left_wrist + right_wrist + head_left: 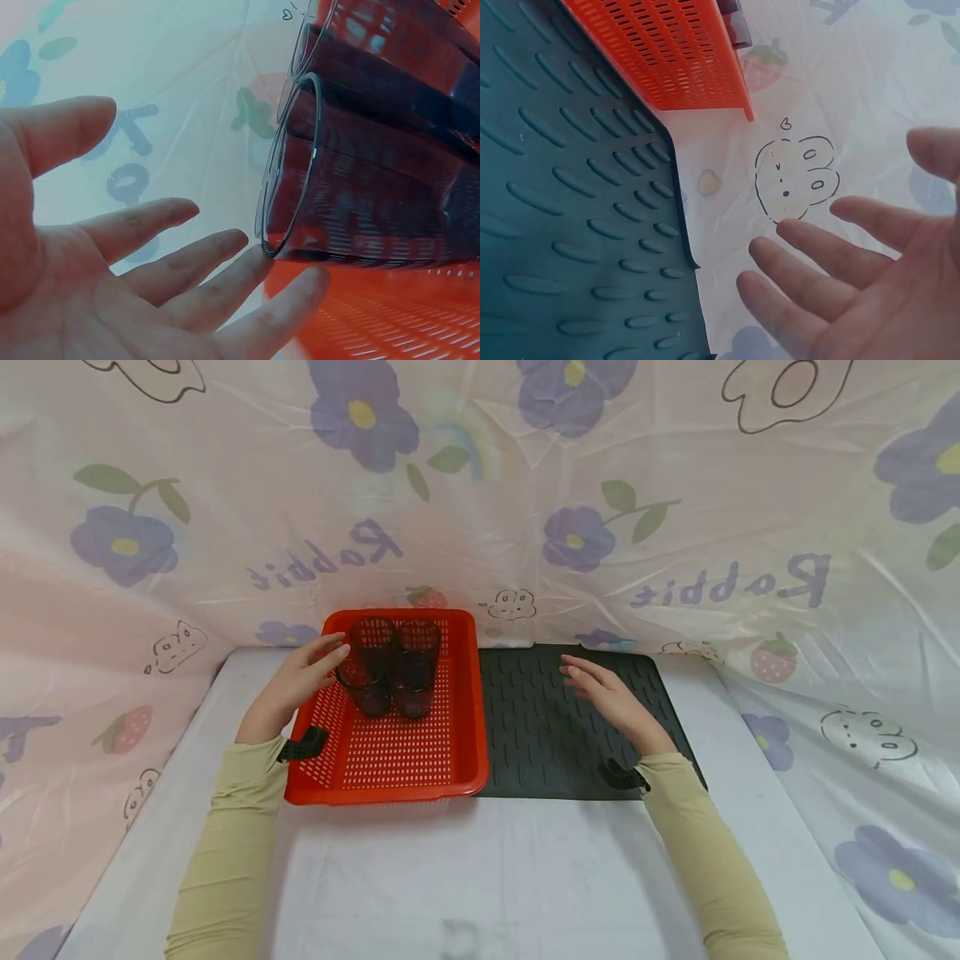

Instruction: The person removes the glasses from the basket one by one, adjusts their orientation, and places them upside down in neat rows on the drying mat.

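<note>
Several dark, see-through drinking glasses point(416, 681) stand grouped in the back part of a red perforated plastic basket point(397, 768). My left hand point(303, 675) is over the basket's left rim, fingers spread and extended toward the nearest glass point(375, 195); nothing is in its grasp. In the left wrist view the fingertips point(311, 281) come right up to that glass's rim. Over the dark ribbed mat point(525, 727) hovers my right hand point(611, 697), its fingers loosely extended and the palm holding nothing.
The basket sits at the left, its right side against the mat, both on a white-covered table point(480, 868). A patterned fabric curtain point(480, 527) rises right behind them and along both sides. Each wrist wears a black strap.
</note>
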### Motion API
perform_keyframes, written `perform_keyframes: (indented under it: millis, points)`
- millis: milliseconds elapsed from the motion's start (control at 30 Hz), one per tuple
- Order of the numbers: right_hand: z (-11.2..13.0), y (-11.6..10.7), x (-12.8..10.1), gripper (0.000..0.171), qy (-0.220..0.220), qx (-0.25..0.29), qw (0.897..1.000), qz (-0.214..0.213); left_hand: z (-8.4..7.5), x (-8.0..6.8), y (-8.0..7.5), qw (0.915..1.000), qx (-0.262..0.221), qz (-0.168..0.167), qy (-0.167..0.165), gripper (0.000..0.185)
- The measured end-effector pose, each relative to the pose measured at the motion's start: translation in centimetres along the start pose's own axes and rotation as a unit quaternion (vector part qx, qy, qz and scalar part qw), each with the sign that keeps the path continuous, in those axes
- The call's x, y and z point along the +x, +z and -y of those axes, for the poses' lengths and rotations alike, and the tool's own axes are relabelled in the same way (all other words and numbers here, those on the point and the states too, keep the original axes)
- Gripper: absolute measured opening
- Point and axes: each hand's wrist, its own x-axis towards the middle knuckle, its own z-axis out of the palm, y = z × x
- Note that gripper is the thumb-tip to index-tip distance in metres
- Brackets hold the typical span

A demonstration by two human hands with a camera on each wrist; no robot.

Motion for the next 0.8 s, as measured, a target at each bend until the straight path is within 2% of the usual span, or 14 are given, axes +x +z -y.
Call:
perform_keyframes:
  millis: [200,267,367,500,800]
  points:
    - [-0.6,0.1,0.1,0.057,0.005,0.052,0.999,-0.002,0.5,0.8,-0.2,0.9989,-0.039,0.014,-0.021,0.067]
    - [-0.8,0.2,0.1,0.057,0.008,0.074,0.997,0.000,0.9,0.9,-0.2,0.9986,-0.036,0.018,-0.034,0.072]
    - [-1.2,0.4,0.1,0.056,0.009,0.104,0.995,0.005,1.5,1.2,-0.2,0.9987,-0.004,0.024,-0.045,0.081]
    - [-1.6,0.6,0.0,0.057,0.015,0.124,0.992,0.009,2.3,1.4,0.0,0.9987,0.023,0.026,-0.038,0.089]
    - [-2.3,0.6,-0.1,0.060,0.022,0.133,0.991,0.001,3.0,1.7,0.8,0.9993,0.017,0.017,-0.029,0.093]
